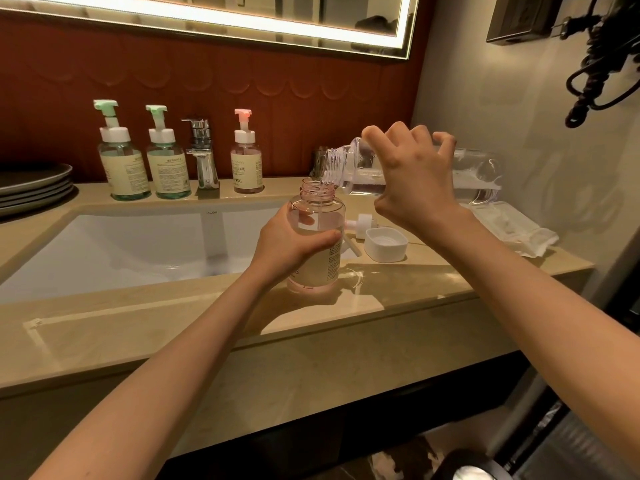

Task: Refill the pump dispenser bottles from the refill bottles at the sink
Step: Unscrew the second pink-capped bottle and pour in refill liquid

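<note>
**Clear refill poured into the open pink dispenser**

The left hand (294, 244) gripped the pink dispenser bottle (329, 263) around its body, with the fingers and thumb curled on it. The bottle stood upright on the front edge of the worktop (415, 285), just to the right of the sink (138, 247), and its neck was open. The right hand (412, 181) held the clear refill bottle (481, 174) from above with bent fingers. This bottle was tilted almost flat, with its mouth just over the open neck of the pink bottle.

The removed pump head (360, 225) lay on its side behind the pink bottle, and a white cap (386, 244) stood beside it with its opening upward. At the back of the sink two green pump bottles (119, 164) (168, 164) stood left of the faucet (202, 157), and one pink pump bottle (246, 164) stood right of it. A stack of dark plates (34, 185) was at the far left, and a clear plastic packet (512, 226) lay at the far right.
</note>
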Motion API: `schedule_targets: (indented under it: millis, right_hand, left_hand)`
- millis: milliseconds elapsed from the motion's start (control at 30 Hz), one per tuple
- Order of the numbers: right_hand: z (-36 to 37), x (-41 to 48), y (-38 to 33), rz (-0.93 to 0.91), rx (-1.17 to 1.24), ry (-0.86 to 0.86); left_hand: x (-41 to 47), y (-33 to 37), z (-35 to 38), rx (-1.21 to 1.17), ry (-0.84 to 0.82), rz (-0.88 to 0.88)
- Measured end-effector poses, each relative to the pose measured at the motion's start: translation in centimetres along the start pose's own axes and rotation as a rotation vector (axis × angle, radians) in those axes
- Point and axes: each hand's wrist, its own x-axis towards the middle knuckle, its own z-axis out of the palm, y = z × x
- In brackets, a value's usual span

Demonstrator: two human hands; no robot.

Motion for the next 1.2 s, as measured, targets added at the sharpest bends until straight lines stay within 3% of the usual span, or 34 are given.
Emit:
schedule_targets:
  millis: [1200]
  right_hand:
    - [0.06,0.01,0.0,-0.008,-0.01,0.011]
  left_hand:
    - [-0.1,0.07,0.02,-0.023,-0.002,0.004]
